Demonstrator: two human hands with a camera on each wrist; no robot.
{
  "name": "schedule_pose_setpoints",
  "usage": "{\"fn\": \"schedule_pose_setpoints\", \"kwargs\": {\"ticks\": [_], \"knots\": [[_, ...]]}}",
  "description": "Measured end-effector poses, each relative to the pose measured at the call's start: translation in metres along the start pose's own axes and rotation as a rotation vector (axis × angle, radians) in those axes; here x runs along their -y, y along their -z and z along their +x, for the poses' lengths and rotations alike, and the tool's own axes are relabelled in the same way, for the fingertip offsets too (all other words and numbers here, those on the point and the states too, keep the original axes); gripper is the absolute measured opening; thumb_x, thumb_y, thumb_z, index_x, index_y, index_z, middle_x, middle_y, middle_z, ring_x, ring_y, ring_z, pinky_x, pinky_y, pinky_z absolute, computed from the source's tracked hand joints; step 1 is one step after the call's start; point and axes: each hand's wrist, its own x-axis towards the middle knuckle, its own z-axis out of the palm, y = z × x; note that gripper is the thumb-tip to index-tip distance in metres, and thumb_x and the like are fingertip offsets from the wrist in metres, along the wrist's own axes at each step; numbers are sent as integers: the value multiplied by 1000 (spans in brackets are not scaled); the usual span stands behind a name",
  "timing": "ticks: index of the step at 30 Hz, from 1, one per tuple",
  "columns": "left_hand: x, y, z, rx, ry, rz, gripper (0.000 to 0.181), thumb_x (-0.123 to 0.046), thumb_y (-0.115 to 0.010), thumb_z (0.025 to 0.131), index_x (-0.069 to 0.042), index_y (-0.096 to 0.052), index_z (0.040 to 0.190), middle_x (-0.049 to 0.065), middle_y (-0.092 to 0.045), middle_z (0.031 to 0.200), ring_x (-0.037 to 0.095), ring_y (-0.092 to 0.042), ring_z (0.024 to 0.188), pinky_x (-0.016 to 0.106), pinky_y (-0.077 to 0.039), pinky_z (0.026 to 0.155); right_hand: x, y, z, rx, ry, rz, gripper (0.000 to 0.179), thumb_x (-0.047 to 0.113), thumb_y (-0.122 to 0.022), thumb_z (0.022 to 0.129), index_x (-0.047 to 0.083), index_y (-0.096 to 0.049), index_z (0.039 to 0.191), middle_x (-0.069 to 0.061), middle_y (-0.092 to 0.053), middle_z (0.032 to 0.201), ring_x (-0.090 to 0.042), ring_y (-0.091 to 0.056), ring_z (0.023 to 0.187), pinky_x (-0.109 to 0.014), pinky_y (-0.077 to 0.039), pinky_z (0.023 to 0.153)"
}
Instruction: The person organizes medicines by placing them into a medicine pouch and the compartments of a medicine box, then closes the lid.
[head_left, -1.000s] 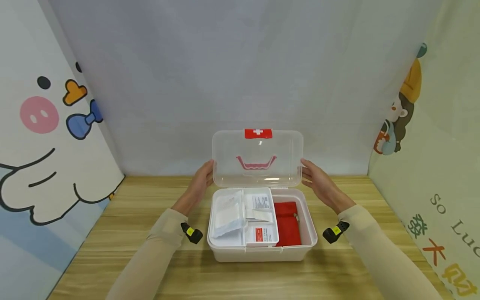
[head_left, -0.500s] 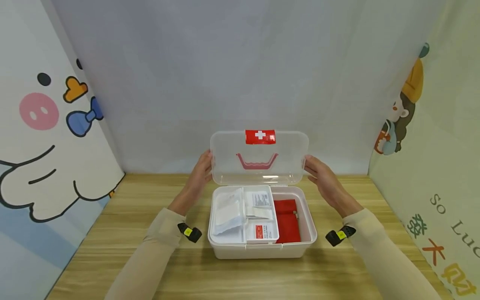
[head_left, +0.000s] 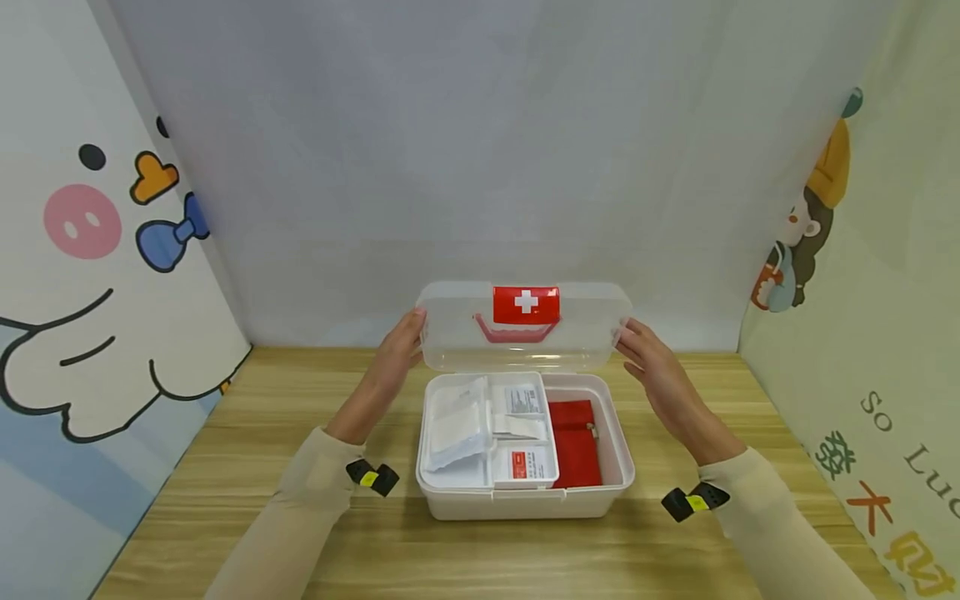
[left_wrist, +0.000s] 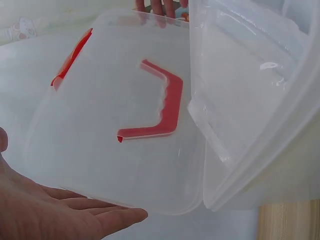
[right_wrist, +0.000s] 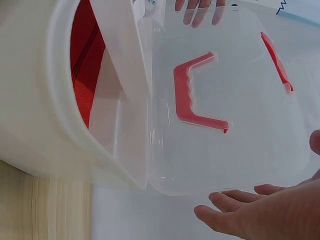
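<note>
A white first-aid box (head_left: 517, 505) sits on the table with its clear lid (head_left: 450, 329) raised and tilted at the back hinge. The lid bears a red latch (head_left: 510, 305) with a white cross and a red handle (head_left: 498, 335). My left hand (head_left: 392, 358) touches the lid's left side, fingers fairly straight along its edge in the left wrist view. On the opposite side, my right hand (head_left: 662, 379) rests extended fingers against the lid. Inside are a white tray (head_left: 459, 477) with packets (head_left: 457, 421) and a red pouch (head_left: 576, 454).
The wood-grain table (head_left: 300, 392) reaches back to a pale curtain (head_left: 480, 150). Panels with cartoon prints stand to the left (head_left: 67, 333) and right (head_left: 862, 333). Wrist cameras (head_left: 371, 477) sit over beige sleeves (head_left: 300, 508).
The lid has tipped forward toward me, so its latch shows larger and its face looks shorter. Both hands have moved with it, and the forearms are slightly farther apart. The box stays put.
</note>
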Motion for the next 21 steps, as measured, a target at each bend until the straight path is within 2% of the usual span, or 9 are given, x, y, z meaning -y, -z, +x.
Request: {"fn": "schedule_pose_setpoints", "kwargs": {"ticks": [3,6,9,12,15,17,19,21], "knots": [[-3,-1,-5,-2,-10,3,67,-48,-25,104,-2,-23,153,21,-31,156,37,-24,149,54,-19,121,1,-2,-4,-8,12,-12,68,38,-36,105,3,-10,157,-15,-14,165,-33,-15,152,-54,-9,123],[-5,-4,-10,3,-13,22,68,-49,-26,104,-3,-20,154,19,-27,158,33,-21,150,52,-18,122,1,-2,-9,-23,34,-37,67,41,-37,105,5,-15,157,-14,-17,163,-32,-17,151,-55,-11,122],[-6,-6,-13,11,-16,51,66,-50,-26,104,-6,-22,154,18,-29,155,31,-21,150,52,-16,122,4,-2,-15,-45,66,-57,66,40,-39,104,6,-17,157,-15,-21,162,-31,-17,150,-55,-12,122],[-7,-7,-17,9,-15,79,64,-51,-25,104,-9,-26,152,16,-36,150,29,-23,149,52,-16,122,10,-3,-19,-88,125,-103,66,36,-42,104,9,-13,158,-15,-19,163,-31,-14,151,-58,-11,121],[-7,-8,-19,-3,-2,90,64,-51,-26,104,-10,-25,154,13,-34,154,26,-21,150,51,-16,122,18,-8,-20,-168,231,-202,67,28,-47,103,12,-13,158,-12,-19,164,-31,-15,152,-58,-11,121],[-8,-8,-20,-16,4,97,65,-50,-27,104,-9,-24,155,11,-31,157,24,-19,151,51,-16,123,23,-13,-21,-237,325,-295,67,22,-52,101,15,-17,157,-11,-22,163,-32,-18,151,-59,-13,120],[-8,-8,-21,-21,8,105,66,-51,-27,104,-9,-23,156,11,-28,160,24,-18,152,50,-16,123,27,-19,-20,-289,440,-416,68,19,-57,97,14,-24,156,-12,-28,161,-33,-23,149,-60,-17,119],[-8,-9,-23,-28,17,116,67,-51,-28,104,-9,-22,156,10,-25,162,24,-17,152,49,-17,123,29,-25,-18,-313,584,-588,67,22,-60,94,11,-31,153,-14,-33,158,-35,-28,147,-61,-23,117]]}}
